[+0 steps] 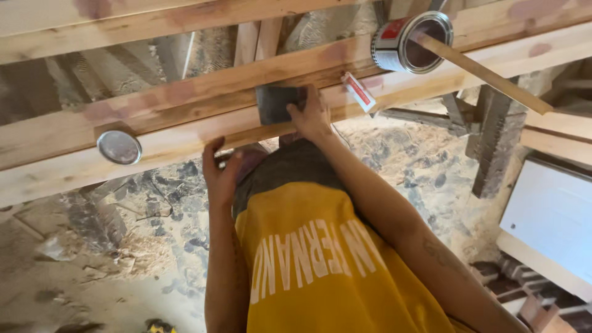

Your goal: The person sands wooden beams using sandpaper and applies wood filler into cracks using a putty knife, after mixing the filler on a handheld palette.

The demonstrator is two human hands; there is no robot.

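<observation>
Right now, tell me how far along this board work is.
Done: the can stands open, lid off, and reddish patches mark the boards. In hand: the right hand presses a dark pad on them; the left hand is at the lower board's edge. Left: most wood looks pale.

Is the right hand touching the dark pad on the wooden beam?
Touching. The head view shows the right hand pressed on the dark pad, fingers overlapping its right edge against the wooden beam.
</observation>
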